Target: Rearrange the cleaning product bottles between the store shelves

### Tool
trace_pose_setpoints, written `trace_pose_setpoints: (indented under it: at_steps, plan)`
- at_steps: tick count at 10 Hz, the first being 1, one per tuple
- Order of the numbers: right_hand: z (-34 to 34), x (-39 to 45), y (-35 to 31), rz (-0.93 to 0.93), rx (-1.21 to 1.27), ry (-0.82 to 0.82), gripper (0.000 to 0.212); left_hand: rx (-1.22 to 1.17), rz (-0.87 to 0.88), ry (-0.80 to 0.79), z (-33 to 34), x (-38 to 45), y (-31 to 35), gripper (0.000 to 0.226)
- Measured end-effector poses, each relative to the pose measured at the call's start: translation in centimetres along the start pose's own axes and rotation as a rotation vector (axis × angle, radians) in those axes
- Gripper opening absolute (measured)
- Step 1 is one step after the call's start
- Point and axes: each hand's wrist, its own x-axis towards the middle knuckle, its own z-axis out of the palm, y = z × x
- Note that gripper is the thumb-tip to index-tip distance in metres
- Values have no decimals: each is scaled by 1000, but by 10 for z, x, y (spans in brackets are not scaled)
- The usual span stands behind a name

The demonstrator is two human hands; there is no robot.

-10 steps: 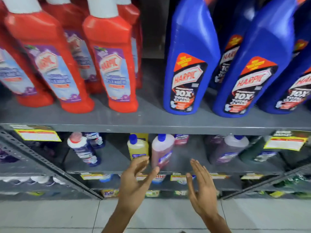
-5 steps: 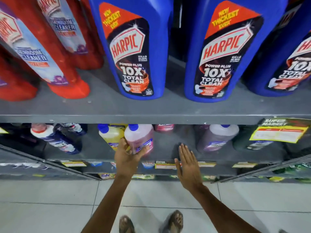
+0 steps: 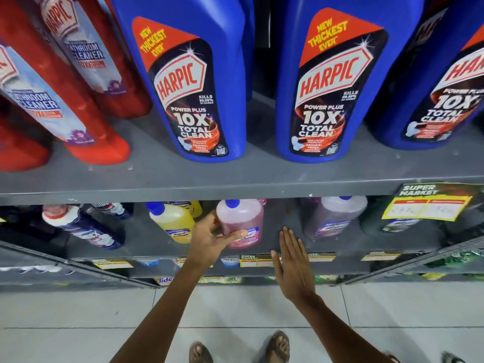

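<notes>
On the lower shelf (image 3: 282, 242) stands a pink bottle (image 3: 243, 218) with a blue cap. My left hand (image 3: 212, 238) wraps around its lower left side, thumb across the label. Just to its left is a yellow bottle (image 3: 172, 220) with a blue cap. My right hand (image 3: 292, 260) is flat and open over the bare shelf gap to the right of the pink bottle, holding nothing. Further right stands a purple bottle (image 3: 335, 218). On the upper shelf (image 3: 235, 179) stand big blue Harpic bottles (image 3: 193, 82) and red bathroom cleaner bottles (image 3: 60, 74).
A dark blue bottle with a white and red top (image 3: 81, 226) lies tilted at the lower left. A yellow price tag (image 3: 429, 205) hangs from the upper shelf edge at right. More shelves with tags sit below. Pale floor tiles (image 3: 78, 323) and my sandalled feet show at the bottom.
The view dropped and came closer to the shelves. My left hand reached in and closed on the pink bottle. My right hand moved forward over the shelf gap.
</notes>
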Motion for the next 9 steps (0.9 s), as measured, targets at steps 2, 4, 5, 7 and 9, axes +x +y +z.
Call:
trace_pose_setpoints:
  at_steps: [2, 4, 5, 7, 9]
  plan:
    - [2, -1, 0, -2, -29, 27, 62, 46, 6, -69, 16, 11, 2, 71]
    - [3, 0, -2, -10, -42, 60, 62, 79, -1, -111, 16, 16, 5, 80]
    - [2, 0, 0, -7, -52, 56, 63, 73, -8, -137, 15, 17, 7, 78]
    - [3, 2, -3, -14, -68, 45, 61, 17, -27, -151, 15, 15, 7, 76]
    - [-11, -9, -19, 111, 214, 50, 61, -51, -91, -29, 19, -42, -10, 117]
